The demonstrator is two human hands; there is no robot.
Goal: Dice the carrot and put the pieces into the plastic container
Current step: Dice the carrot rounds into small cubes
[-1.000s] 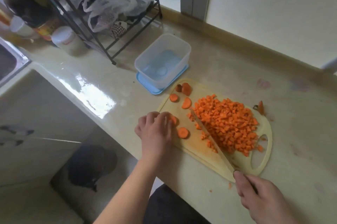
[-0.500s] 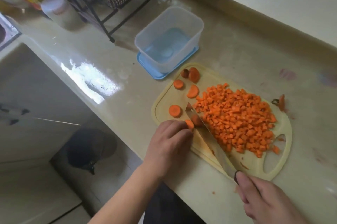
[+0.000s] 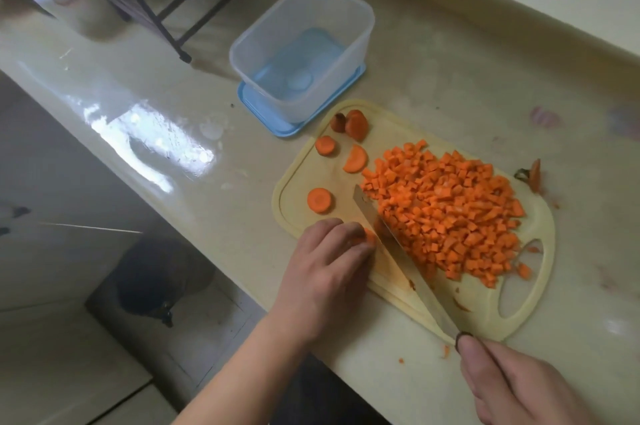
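The left hand sits knuckles-up on the near edge of the cutting board, fingers curled down and pinching a small carrot piece against the board; only a sliver of orange shows past the fingertips. Its forearm comes up from the lower left, bare, crossing the edge of the desk.

The right hand is low at the right corner, its grip closed round the handle of a knife. The handle itself is hidden under the fingers, and the thumb lies forward where the blade begins. The blade runs up and to the left across the board, its edge just beside the left fingertips and the held piece, its far flat side against the heap.

That heap of diced carrot covers the middle and right of the board. On the left part lie a round slice, a smaller slice, a half-moon slice and two stub ends near the far corner. A carrot top lies off the board's right side.

The plastic container stands just beyond the board, on its blue lid, with no carrot in it. A black wire rack stands behind it to the left.
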